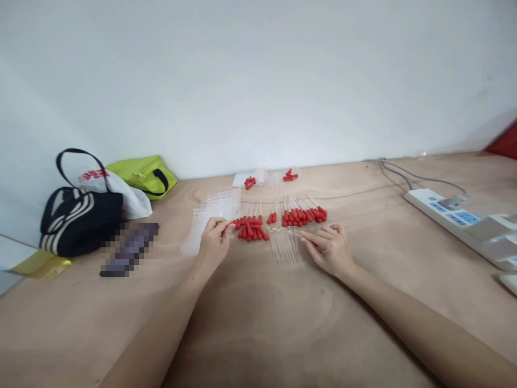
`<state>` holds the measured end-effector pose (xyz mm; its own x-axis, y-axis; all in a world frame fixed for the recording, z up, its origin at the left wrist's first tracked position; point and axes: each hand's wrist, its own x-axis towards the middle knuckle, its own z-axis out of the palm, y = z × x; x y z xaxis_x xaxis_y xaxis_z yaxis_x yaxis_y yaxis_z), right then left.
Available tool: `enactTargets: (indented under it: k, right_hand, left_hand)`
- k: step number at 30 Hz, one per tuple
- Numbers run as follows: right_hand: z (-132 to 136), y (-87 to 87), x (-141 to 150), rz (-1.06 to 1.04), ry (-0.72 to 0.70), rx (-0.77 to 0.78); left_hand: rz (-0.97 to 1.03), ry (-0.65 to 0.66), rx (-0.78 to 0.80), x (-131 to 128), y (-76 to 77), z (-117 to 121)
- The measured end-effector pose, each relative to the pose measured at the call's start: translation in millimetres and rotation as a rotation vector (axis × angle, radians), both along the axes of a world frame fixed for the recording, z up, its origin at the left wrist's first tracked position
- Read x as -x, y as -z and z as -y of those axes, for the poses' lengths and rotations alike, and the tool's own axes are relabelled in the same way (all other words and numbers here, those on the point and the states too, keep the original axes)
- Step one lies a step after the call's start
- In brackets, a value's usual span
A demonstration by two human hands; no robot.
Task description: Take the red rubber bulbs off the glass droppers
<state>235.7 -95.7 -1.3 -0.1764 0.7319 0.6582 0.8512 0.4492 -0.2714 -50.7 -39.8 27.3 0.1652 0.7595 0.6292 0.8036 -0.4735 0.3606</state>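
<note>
My left hand [215, 240] pinches a small red rubber bulb at its fingertips, left of a pile of loose red rubber bulbs [251, 233]. Between the thumb and finger of my right hand [330, 249] is a thin clear glass tube, pointing left. A row of similar glass tubes [283, 249] lies on the table between my hands. Behind them, droppers with red bulbs [302, 216] are lined up, their thin stems pointing to the wall. Clear zip bags [197, 229] lie flat beside my left hand.
At the back are white bags with red-bulbed droppers on them [250, 183] and another small group [290, 176]. A black bag [81, 221], a lime-green bag [141, 172] and a blurred dark object [131, 249] sit left. A power strip [452, 215] with cables stands right.
</note>
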Motion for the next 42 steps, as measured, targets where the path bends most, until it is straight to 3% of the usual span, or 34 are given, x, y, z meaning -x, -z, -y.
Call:
enactTargets:
  k: [5, 9, 16, 27, 30, 34, 37, 42]
  right_hand:
    - [3, 1.3, 5, 0.085, 0.079, -0.013]
    - [4, 3.1, 5, 0.182, 0.143, -0.016]
    - [2, 4.8, 14, 0.177, 0.101, 0.179]
    - [-4, 9.7, 14, -0.217, -0.026, 0.429]
    - [-5, 10.8, 12, -0.270, -0.042, 0.445]
    - [-6, 12.1, 12, -0.308, -0.077, 0.433]
    - [-6, 12.9, 12, -0.273, -0.062, 0.389]
    - [-7, 13.2, 8, -0.235, 0.004, 0.331]
  left_hand:
    - [0.056, -0.080, 0.172, 1, 6.9, -2]
    - [0.210, -0.056, 0.189, -13, 9.4, 3]
    - [0.219, -0.001, 0.239, -24, 15.9, 7]
    - [0.405, -0.012, 0.411, -22, 21.5, 5]
    - [0.339, -0.088, 0.352, -14, 16.2, 0]
    - [0.062, -0.215, 0.306, 0, 4.9, -19]
    - [-0.139, -0.305, 0.485, 6, -3.3, -38]
    - [-0.300, -0.364, 0.774, 4, -12.8, -60]
